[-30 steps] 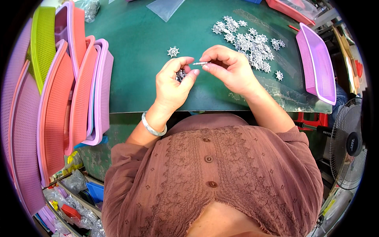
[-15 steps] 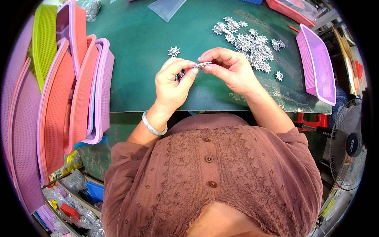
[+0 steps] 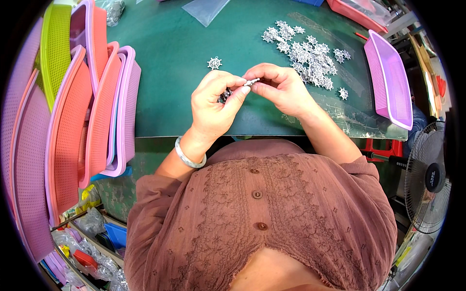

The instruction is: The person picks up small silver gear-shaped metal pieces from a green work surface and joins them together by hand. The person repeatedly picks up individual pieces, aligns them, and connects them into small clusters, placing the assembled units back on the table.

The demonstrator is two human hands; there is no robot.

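Left hand point(image 3: 213, 103): pinching charm point(image 3: 251, 82), cupping metal bits point(image 3: 224, 95)
Right hand point(image 3: 287, 90): pinching its other end
Charm: sitting between both, kinda slanting up rightward

Left of the grip, a green basket point(image 3: 57, 48) and several orange baskets point(image 3: 73, 145) stand on edge, packed together. A clear plastic bag point(image 3: 206, 10) lies beyond the grip, slightly to its left. Right of the grip and nearer the body is a caged fan point(image 3: 434, 178).
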